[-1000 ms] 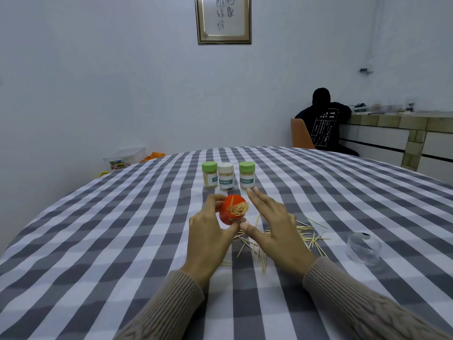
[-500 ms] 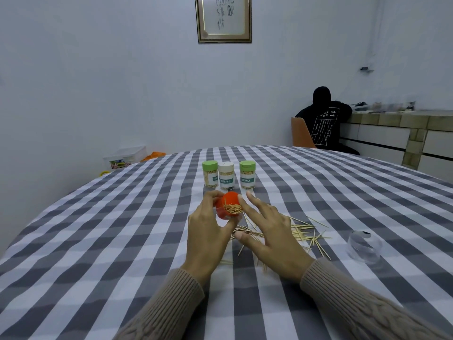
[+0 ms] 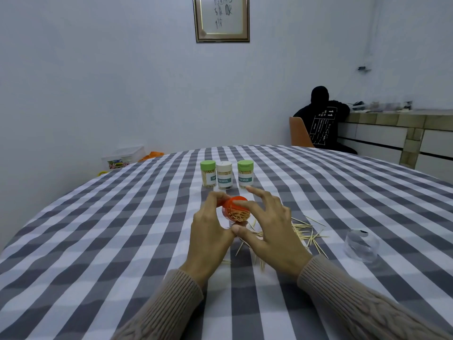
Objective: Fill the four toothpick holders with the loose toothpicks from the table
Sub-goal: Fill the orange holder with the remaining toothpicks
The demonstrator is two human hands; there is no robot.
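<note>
Three holders (image 3: 227, 174) stand capped in a row at mid-table, two with green lids and one white, each showing toothpicks through its clear wall; I judge those three done. The fourth, the orange holder (image 3: 234, 212), is off the table and tilted toward the camera, its open mouth packed with picks. The left hand (image 3: 208, 235) grips it, fingers curled round its far side. The right hand (image 3: 270, 233) is at its mouth with fingers spread and fairly straight, forefinger across the rim and thumb underneath; it seems to be pressing the picks in, though whether it pinches any is hard to tell from this angle.

Loose toothpicks (image 3: 305, 233) are scattered on the checked cloth (image 3: 122, 229) just beside and under the right hand, so gathering is left. A clear cap (image 3: 361, 245) lies on its side well to the right, likely this holder's cover, not yet fitted. The job looks mostly done: the last picks and the closing remain.
</note>
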